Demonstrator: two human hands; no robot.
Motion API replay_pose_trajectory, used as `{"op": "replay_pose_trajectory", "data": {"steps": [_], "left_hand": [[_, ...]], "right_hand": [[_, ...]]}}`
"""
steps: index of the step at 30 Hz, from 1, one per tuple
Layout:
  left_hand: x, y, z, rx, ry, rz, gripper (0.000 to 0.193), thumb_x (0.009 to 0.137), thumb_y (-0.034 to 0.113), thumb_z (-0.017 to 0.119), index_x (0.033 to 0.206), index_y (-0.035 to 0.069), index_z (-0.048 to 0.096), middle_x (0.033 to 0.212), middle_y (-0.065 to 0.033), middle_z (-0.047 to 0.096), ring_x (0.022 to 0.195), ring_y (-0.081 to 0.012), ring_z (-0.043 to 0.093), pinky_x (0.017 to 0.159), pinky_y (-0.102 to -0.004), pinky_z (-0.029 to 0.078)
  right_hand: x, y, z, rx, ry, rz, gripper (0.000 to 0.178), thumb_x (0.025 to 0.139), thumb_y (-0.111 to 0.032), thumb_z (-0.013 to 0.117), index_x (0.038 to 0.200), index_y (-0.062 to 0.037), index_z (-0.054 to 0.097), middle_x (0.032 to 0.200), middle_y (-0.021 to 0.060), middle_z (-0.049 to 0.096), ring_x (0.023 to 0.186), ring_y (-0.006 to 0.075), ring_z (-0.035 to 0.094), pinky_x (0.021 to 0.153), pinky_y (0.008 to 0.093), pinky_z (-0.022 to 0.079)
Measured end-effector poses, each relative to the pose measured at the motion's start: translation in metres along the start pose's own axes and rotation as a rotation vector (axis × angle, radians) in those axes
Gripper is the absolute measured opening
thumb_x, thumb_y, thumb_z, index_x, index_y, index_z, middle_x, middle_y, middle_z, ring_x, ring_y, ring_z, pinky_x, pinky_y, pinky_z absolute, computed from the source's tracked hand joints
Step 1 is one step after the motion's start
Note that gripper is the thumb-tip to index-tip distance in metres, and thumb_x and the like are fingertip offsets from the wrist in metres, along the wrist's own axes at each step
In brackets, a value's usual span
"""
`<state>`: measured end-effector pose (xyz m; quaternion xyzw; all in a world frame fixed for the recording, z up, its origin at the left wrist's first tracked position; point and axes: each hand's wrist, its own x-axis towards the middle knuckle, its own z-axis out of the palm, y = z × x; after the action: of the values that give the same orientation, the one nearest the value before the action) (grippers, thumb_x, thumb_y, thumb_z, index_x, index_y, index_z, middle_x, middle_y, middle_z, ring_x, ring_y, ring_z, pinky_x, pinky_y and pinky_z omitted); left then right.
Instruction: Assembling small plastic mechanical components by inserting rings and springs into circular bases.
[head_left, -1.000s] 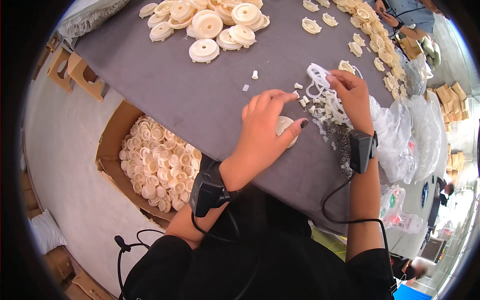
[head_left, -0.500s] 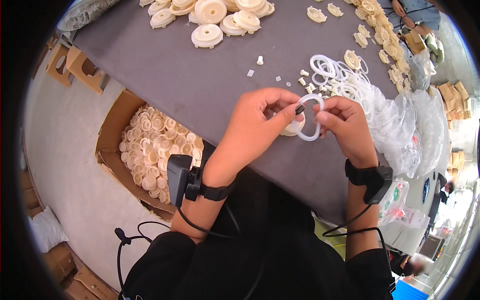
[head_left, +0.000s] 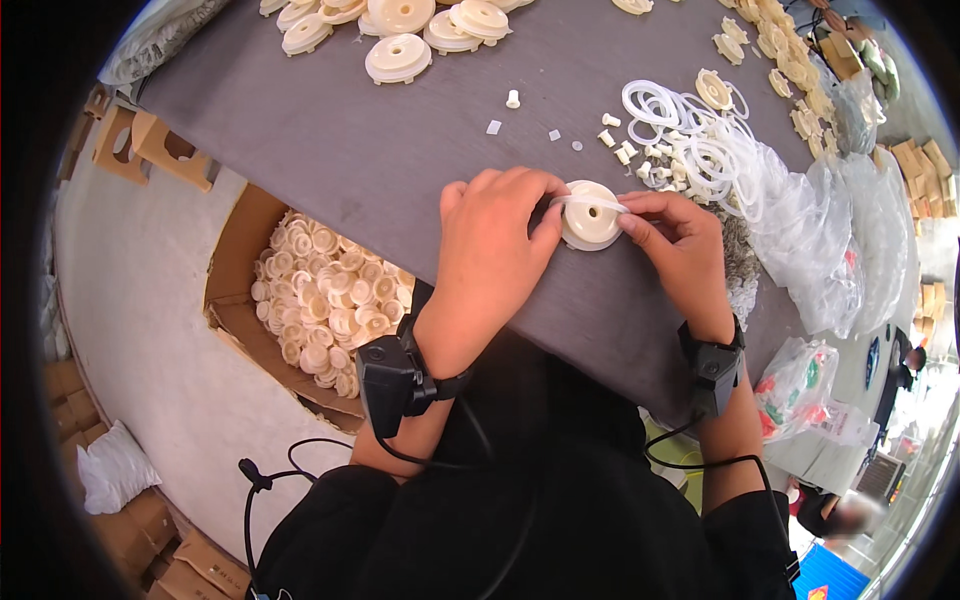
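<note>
A translucent white sealing ring (head_left: pixel 606 204) is stretched between my two hands, seen nearly edge-on across the top of a cream plastic disc (head_left: pixel 590 231). The disc has a small centre hole and lies on the grey table near its front edge. My left hand (head_left: pixel 500 232) pinches the ring's left end between thumb and fingers. At the other end, the thumb and fingers of my right hand (head_left: pixel 682 240) are closed on the ring. Whether the ring touches the disc I cannot tell.
Beyond my right hand lie loose white rings (head_left: pixel 712 165) and small cream plugs (head_left: pixel 645 160), beside clear plastic bags (head_left: pixel 800 250). Stacked cream discs (head_left: pixel 398 58) are at the far left. A cardboard box (head_left: pixel 235 270) of small cream caps stands left, below the table edge.
The ring, held up as an open loop before, is now tipped nearly edge-on and lowered over the disc. My hands have closed in around the disc, which is now more visible.
</note>
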<state>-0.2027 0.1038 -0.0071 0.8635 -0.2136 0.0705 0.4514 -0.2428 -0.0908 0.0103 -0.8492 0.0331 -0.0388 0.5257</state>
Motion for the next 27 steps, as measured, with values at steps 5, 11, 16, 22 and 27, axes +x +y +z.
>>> {"op": "replay_pose_trajectory", "data": {"steps": [5, 11, 16, 22, 27], "left_hand": [[0.007, -0.002, 0.002, 0.002, -0.039, -0.011, 0.007, 0.081, 0.011, 0.063, 0.088, 0.010, 0.064, 0.083, -0.0027, 0.064, 0.082, -0.0219, 0.058, 0.078, -0.0377, 0.035], [0.025, -0.002, 0.000, -0.080, -0.092, -0.043, 0.011, 0.081, 0.004, 0.063, 0.091, 0.001, 0.066, 0.080, -0.0121, 0.068, 0.068, -0.0248, 0.065, 0.063, -0.0328, 0.050], [0.037, 0.004, -0.003, 0.038, -0.236, -0.124, 0.013, 0.082, 0.010, 0.062, 0.091, 0.002, 0.067, 0.079, -0.0123, 0.068, 0.071, -0.0244, 0.066, 0.066, -0.0331, 0.050], [0.035, 0.007, 0.004, 0.084, -0.188, -0.144, 0.016, 0.083, 0.023, 0.063, 0.091, 0.010, 0.066, 0.082, -0.0063, 0.066, 0.077, -0.0258, 0.061, 0.076, -0.0365, 0.039], [0.015, 0.014, 0.004, 0.135, -0.151, 0.095, 0.037, 0.075, 0.027, 0.072, 0.107, 0.011, 0.062, 0.101, -0.0057, 0.061, 0.094, -0.0244, 0.056, 0.085, -0.0375, 0.037]], "right_hand": [[0.001, 0.003, 0.002, 0.008, 0.027, 0.066, 0.015, 0.086, -0.011, 0.066, 0.094, 0.0008, 0.067, 0.085, 0.0054, 0.068, 0.075, 0.0092, 0.061, 0.069, 0.0237, 0.047], [0.004, -0.002, 0.013, -0.038, 0.095, 0.054, 0.013, 0.088, -0.011, 0.063, 0.093, 0.0005, 0.062, 0.078, 0.0054, 0.065, 0.068, 0.0096, 0.057, 0.064, 0.0258, 0.046], [0.012, -0.002, 0.012, 0.001, 0.089, 0.099, 0.012, 0.087, -0.010, 0.063, 0.090, 0.0006, 0.060, 0.079, 0.0070, 0.064, 0.066, 0.0120, 0.057, 0.063, 0.0267, 0.046], [0.016, 0.003, 0.006, -0.097, 0.032, 0.088, 0.014, 0.087, -0.011, 0.063, 0.095, -0.0003, 0.062, 0.079, 0.0049, 0.064, 0.063, 0.0095, 0.053, 0.061, 0.0258, 0.045], [0.019, -0.007, -0.008, 0.052, 0.118, 0.143, 0.014, 0.087, -0.012, 0.064, 0.097, -0.0026, 0.064, 0.080, 0.0008, 0.063, 0.064, 0.0071, 0.052, 0.061, 0.0243, 0.043]]}}
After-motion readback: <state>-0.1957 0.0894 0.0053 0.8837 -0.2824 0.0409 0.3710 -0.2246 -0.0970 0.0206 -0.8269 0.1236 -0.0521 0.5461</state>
